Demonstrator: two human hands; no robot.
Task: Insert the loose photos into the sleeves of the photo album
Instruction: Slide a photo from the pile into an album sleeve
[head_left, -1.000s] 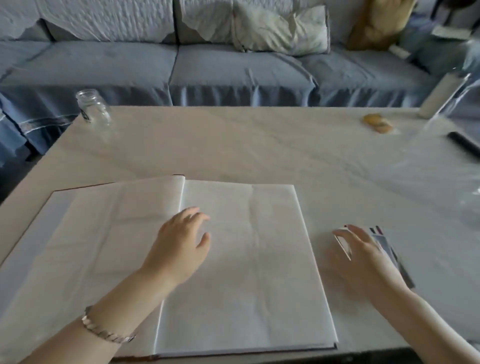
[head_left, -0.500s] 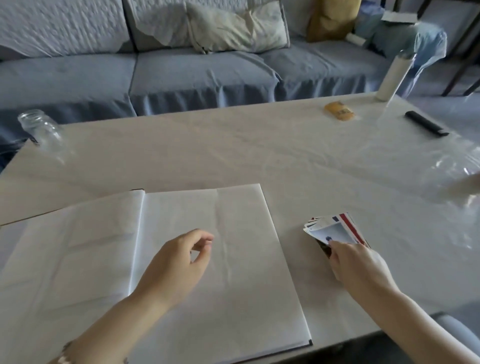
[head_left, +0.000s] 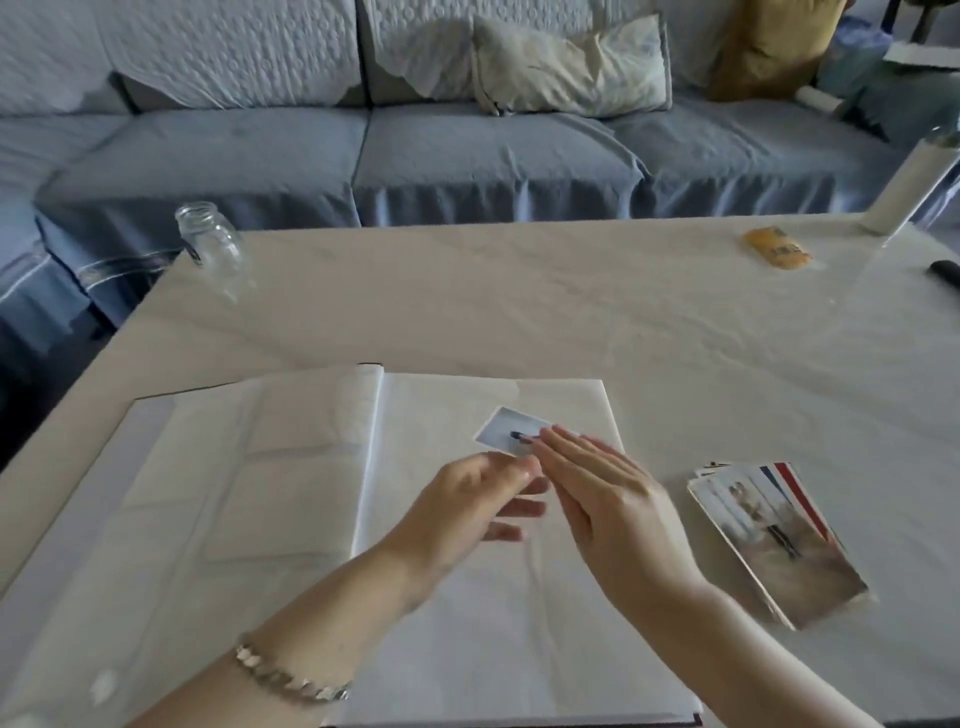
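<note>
A photo (head_left: 506, 431) has come off the stack (head_left: 774, 540) onto the album (head_left: 467, 623) page; left hand (head_left: 467, 509) pinches it, right hand (head_left: 608, 493) lies flat on it (sleeving next, likely)

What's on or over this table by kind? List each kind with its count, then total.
Photo album: 1
Single photo: 1
Photo stack: 1
Glass jar: 1
Yellow packet: 1
White cylinder: 1
Black object: 1
Total: 7

The white photo album (head_left: 493, 649) lies open and flat, a small photo (head_left: 505, 432) over its right page and the photo stack (head_left: 779, 545) beside it.
</note>
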